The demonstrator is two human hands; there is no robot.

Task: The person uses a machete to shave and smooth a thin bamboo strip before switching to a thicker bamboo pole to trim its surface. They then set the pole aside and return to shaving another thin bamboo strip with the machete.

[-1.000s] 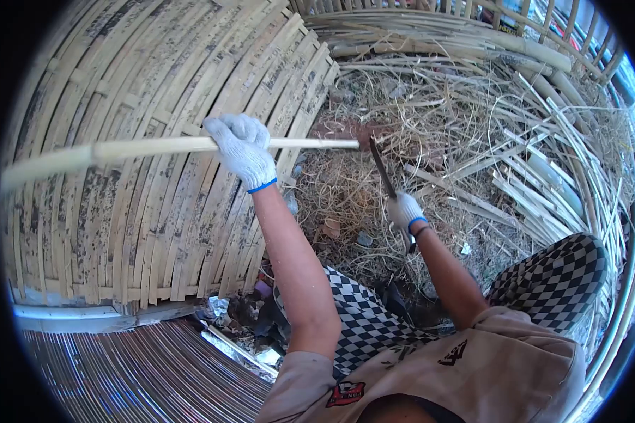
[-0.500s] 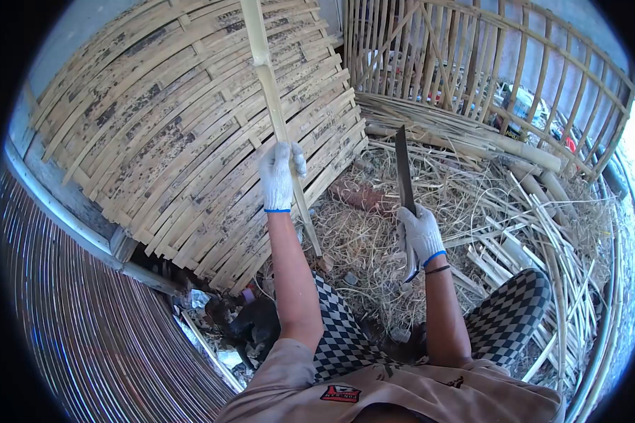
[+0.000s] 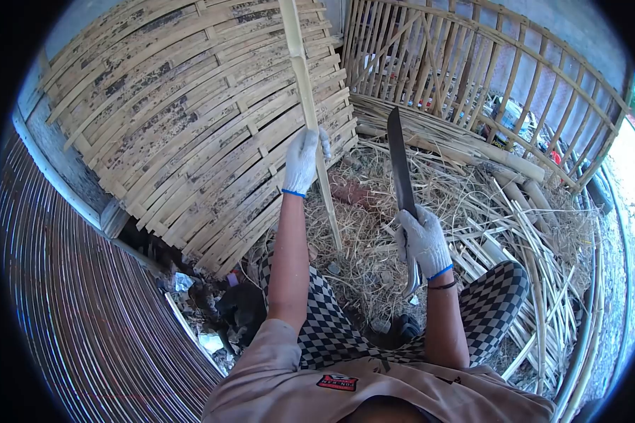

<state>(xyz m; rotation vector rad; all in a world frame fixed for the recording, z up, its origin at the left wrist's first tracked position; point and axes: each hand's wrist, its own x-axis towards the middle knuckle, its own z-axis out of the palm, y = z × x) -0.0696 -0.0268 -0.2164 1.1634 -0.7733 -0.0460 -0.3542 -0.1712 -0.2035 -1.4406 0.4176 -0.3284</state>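
My left hand (image 3: 302, 163), in a white knitted glove with a blue cuff, is closed round a long split bamboo strip (image 3: 305, 90). The strip stands nearly upright in view, with a node above the hand and its lower end over the shavings. My right hand (image 3: 423, 240), gloved the same way, grips a machete (image 3: 400, 162) by its handle. The dark blade points up and slightly left, apart from the strip. Part of the handle shows below the fist.
A woven bamboo panel (image 3: 169, 113) leans at the left. Bamboo shavings (image 3: 363, 240) cover the ground, with cut strips (image 3: 543, 303) piled at right. A slatted bamboo fence (image 3: 487, 63) stands behind bamboo poles (image 3: 501, 158). Corrugated sheeting (image 3: 99, 303) lies at lower left.
The bamboo strip and my left hand have shifted right and slightly up in view. The machete blade tilts a little more to the left. The camera view has also shifted.
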